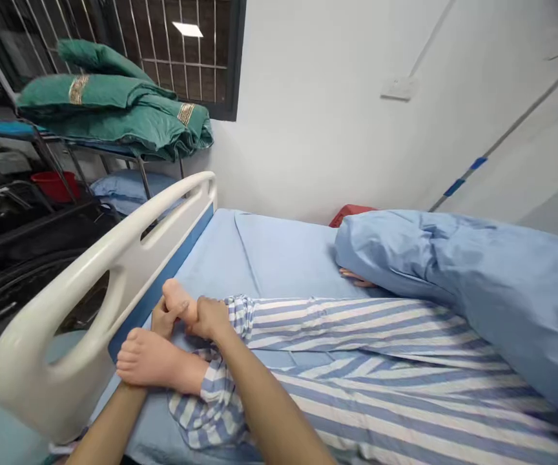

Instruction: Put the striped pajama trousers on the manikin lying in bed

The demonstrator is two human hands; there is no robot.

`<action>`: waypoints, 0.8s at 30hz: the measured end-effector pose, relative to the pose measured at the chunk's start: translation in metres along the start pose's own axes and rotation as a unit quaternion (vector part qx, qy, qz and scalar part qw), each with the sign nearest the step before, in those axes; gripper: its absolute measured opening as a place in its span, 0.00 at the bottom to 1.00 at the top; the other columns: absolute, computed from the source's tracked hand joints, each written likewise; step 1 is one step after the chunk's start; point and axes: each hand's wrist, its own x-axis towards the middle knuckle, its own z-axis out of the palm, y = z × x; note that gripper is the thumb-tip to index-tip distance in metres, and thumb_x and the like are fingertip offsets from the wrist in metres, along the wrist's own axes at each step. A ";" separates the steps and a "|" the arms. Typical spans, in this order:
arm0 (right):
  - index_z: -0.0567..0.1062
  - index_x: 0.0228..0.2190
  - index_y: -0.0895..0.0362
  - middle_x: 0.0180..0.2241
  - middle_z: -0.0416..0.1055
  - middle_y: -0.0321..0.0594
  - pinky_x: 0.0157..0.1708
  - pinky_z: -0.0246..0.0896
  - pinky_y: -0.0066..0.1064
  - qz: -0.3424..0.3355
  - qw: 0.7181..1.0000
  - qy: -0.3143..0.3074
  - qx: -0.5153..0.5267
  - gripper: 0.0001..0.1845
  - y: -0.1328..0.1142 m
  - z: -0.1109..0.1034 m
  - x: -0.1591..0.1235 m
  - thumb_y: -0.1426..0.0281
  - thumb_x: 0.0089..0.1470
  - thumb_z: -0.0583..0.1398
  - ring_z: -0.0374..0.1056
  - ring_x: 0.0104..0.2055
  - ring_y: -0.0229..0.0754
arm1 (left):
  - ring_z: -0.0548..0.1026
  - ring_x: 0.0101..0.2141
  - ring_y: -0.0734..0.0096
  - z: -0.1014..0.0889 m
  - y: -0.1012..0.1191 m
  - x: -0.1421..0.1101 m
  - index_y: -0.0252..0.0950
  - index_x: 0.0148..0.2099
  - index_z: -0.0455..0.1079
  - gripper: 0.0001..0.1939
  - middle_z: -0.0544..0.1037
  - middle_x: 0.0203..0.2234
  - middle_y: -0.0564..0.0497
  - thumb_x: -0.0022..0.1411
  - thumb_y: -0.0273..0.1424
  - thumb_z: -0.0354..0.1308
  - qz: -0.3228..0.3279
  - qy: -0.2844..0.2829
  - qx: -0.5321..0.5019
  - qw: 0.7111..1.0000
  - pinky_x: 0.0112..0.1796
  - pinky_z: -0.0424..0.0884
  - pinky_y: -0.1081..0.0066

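A person lies on a hospital bed, legs in blue-and-white striped trousers (356, 329). Their bare raised foot (177, 300) is held between my right hand (210, 318) and my left hand (163, 318). My right hand wraps its outer side, and my left fingers press from behind. Their other bare foot (150, 358) lies across my left forearm (109, 423), hiding my left wrist. Fingers of the lying person's hand (356, 278) show at the edge of a bunched blue blanket (467, 284).
A white bed rail (114, 258) runs along the bed's left side, with the blue mattress sheet (279, 252) beyond it. Green folded blankets (114, 110) sit on a metal rack. A black wheelchair (31, 258) stands at left. A red basket (349, 214) sits against the wall.
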 end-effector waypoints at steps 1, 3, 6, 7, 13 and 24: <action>0.68 0.39 0.59 0.38 0.74 0.48 0.38 0.63 0.39 0.000 1.000 -0.001 0.001 0.33 0.000 0.001 0.000 0.52 0.33 0.64 0.71 0.40 0.52 | 0.57 0.44 0.49 0.002 -0.005 0.002 0.36 0.37 0.54 0.15 0.58 0.31 0.46 0.60 0.26 0.27 -0.005 0.049 0.027 0.998 0.29 0.49 0.64; 0.68 0.39 0.59 0.38 0.74 0.48 0.38 0.63 0.38 0.000 1.000 -0.006 0.002 0.33 0.000 0.001 0.001 0.52 0.33 0.64 0.70 0.40 0.52 | 0.59 0.42 0.51 0.008 -0.014 0.005 0.37 0.34 0.55 0.15 0.58 0.29 0.47 0.61 0.27 0.28 0.008 0.128 0.080 0.988 0.29 0.49 0.64; 0.68 0.40 0.58 0.39 0.73 0.49 0.40 0.61 0.39 0.003 1.000 -0.013 0.002 0.33 0.000 0.002 0.002 0.53 0.33 0.64 0.70 0.41 0.52 | 0.60 0.38 0.54 0.015 -0.025 0.009 0.38 0.30 0.54 0.14 0.58 0.27 0.49 0.61 0.27 0.30 0.045 0.185 0.110 0.976 0.29 0.50 0.64; 0.68 0.40 0.58 0.39 0.73 0.49 0.41 0.61 0.40 0.004 1.000 -0.014 0.002 0.33 0.000 0.002 0.002 0.53 0.33 0.65 0.70 0.42 0.52 | 0.61 0.38 0.55 0.017 -0.027 0.009 0.38 0.29 0.53 0.13 0.57 0.26 0.50 0.61 0.27 0.30 0.049 0.192 0.107 0.974 0.30 0.50 0.64; 0.67 0.39 0.58 0.38 0.73 0.47 0.43 0.59 0.40 0.010 1.000 -0.005 -0.004 0.32 -0.001 0.005 0.002 0.54 0.33 0.65 0.69 0.42 0.52 | 0.61 0.37 0.56 0.014 -0.022 0.006 0.40 0.27 0.45 0.12 0.51 0.23 0.53 0.62 0.28 0.29 0.064 0.195 0.076 0.976 0.33 0.52 0.61; 0.68 0.39 0.58 0.39 0.73 0.47 0.42 0.60 0.41 0.006 1.000 -0.002 0.007 0.32 -0.002 0.000 -0.003 0.54 0.32 0.65 0.69 0.42 0.52 | 0.59 0.39 0.57 0.008 -0.019 0.001 0.41 0.28 0.36 0.10 0.54 0.26 0.51 0.63 0.30 0.26 0.073 0.164 0.092 0.979 0.36 0.54 0.57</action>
